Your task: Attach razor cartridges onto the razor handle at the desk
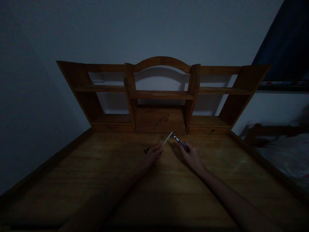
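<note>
Above the wooden desk top, my left hand is closed on the lower end of a thin white strip, which slants up to the right. My right hand grips the dark handle of a slim tool with a shiny metal head, perhaps a peeler; the dim light hides its exact kind. The tool's head meets or nearly meets the strip's upper end; contact is unclear. Just behind my left hand lies a small dark striped item, partly covered by the fingers.
A wooden shelf unit with side compartments and small drawers stands along the back of the desk. Raised edges border the desk left and right. Beyond the right edge is pale, crumpled bedding. A dark curtain hangs at upper right.
</note>
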{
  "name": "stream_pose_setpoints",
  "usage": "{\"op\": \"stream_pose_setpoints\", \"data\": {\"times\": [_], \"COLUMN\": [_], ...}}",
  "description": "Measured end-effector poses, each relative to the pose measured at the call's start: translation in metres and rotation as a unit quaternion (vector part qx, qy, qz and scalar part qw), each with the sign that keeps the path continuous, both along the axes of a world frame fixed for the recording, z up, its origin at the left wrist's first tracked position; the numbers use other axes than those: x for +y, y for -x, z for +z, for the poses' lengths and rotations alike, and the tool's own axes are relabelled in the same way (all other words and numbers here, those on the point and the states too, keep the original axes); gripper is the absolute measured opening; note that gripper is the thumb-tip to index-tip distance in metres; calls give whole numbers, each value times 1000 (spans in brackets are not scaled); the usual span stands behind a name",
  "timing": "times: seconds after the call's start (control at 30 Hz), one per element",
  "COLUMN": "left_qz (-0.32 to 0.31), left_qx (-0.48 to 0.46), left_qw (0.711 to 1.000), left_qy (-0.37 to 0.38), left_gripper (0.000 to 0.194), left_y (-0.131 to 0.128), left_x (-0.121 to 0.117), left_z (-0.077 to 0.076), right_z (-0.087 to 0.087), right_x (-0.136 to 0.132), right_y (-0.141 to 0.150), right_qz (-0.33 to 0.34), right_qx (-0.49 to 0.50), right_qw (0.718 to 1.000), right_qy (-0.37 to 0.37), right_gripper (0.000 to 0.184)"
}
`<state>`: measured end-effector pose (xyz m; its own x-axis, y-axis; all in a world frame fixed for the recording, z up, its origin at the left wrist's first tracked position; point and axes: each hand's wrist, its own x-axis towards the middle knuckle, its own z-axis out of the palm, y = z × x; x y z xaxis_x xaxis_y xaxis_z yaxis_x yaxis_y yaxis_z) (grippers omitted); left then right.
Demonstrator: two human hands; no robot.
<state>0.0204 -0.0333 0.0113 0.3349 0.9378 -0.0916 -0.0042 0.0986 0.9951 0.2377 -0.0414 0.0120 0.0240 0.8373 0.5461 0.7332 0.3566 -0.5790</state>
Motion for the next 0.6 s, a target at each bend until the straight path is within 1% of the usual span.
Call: {"op": "stream_pose_setpoints", "data": {"times": [0.2, 0.3, 0.37, 0.5, 0.6], "left_qz": [23, 6, -2, 18, 15], "left_qx": [4, -3, 2, 1, -7], "left_qw": [1000, 1000, 1000, 999, 1000], "left_qy": [10, -4, 0, 29, 20], "left_gripper": [45, 44, 44, 44, 44], "left_y": [1, 1, 1, 0, -1], "left_x": [2, 0, -1, 1, 2], "left_z": [0, 2, 2, -3, -6], "right_z": [-2, -3, -3, 0, 1], "right_x": [2, 2, 2, 1, 0], "right_y": [-2, -2, -1, 0, 0], "right_qz": [-6, -5, -1, 8, 12], "right_qx": [-4, 0, 2, 16, 14], "right_qw": [1000, 1000, 1000, 1000, 1000], "right_qy": [1, 8, 11, 9, 10], "right_gripper": [35, 34, 34, 35, 34]}}
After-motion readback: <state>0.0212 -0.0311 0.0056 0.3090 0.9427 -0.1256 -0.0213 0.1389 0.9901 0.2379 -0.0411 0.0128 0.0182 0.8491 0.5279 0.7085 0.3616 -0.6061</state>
